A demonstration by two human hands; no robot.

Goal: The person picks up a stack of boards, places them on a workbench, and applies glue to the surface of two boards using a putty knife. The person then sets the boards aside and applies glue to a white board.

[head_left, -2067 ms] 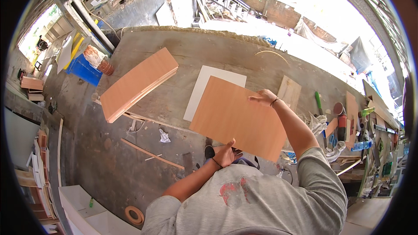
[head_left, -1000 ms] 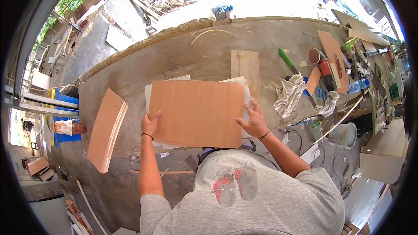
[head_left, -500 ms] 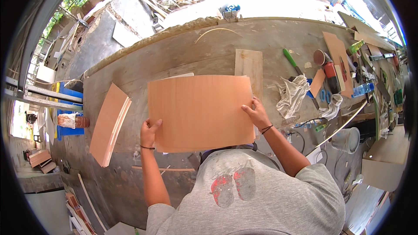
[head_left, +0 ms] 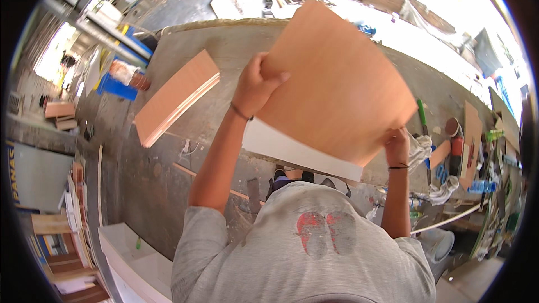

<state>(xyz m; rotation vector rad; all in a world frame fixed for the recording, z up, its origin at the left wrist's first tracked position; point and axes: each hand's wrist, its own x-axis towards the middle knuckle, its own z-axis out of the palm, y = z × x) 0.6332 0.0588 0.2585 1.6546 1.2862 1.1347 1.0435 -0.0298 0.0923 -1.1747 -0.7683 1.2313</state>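
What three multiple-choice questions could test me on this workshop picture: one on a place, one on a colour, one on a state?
1. Where does the stack of orange sheets lie?
A. on the workbench, to the person's left
B. on the person's lap
C. beside the tools at right

2. What colour is the board lying under the lifted sheet?
A. black
B. white
C. green

3. How is the lifted sheet held?
A. by one hand
B. lying flat, untouched
C. by both hands, tilted

Answers: 1 A, it rests left of the left hand. 2 B, its surface shows white. 3 C, the right hand grips the opposite edge.
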